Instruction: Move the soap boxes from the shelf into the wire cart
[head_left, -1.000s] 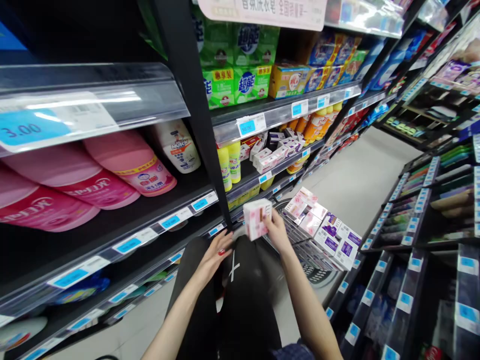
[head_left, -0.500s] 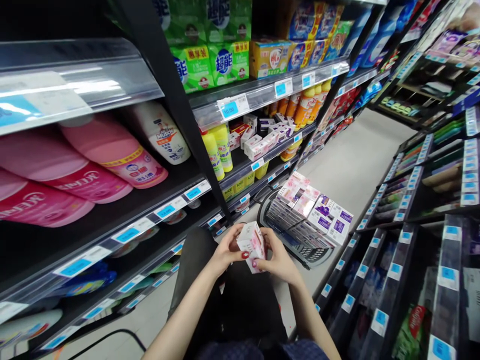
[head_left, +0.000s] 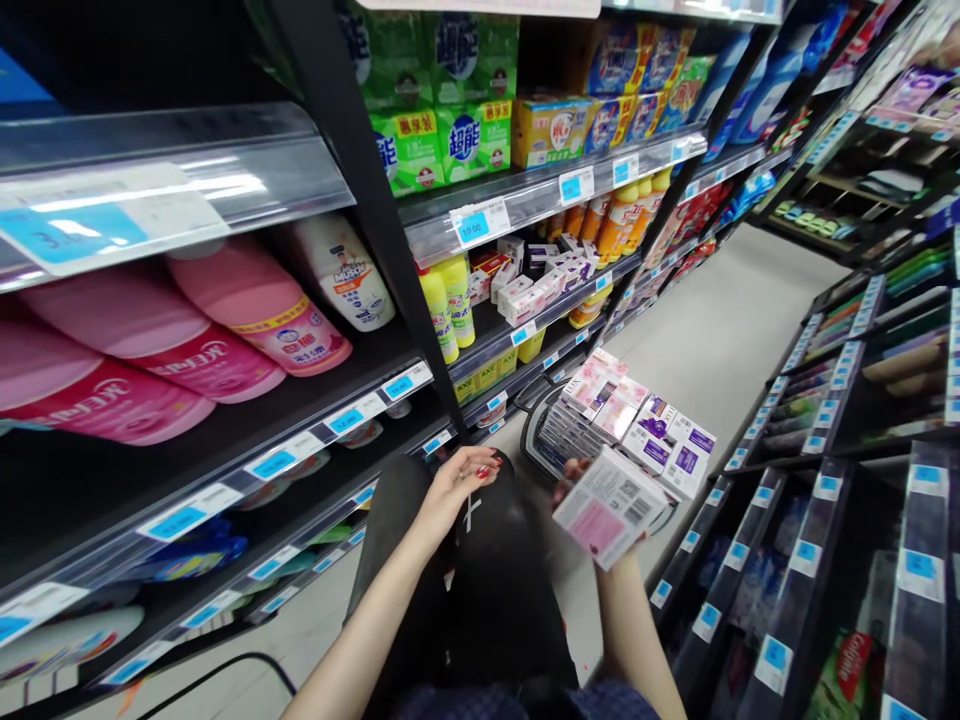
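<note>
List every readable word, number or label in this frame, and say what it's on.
"10.00": blue price tag on a shelf edge.
"超能": green packs above it.
"AXE": yellow packs, lower shelf.
Too small to read: the print on the box in the right hand.
Blurred: other price tags, pink bottles.

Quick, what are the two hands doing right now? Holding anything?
Left hand: open, holding nothing.
Right hand: closed on a pink box, mostly hidden behind it.
</note>
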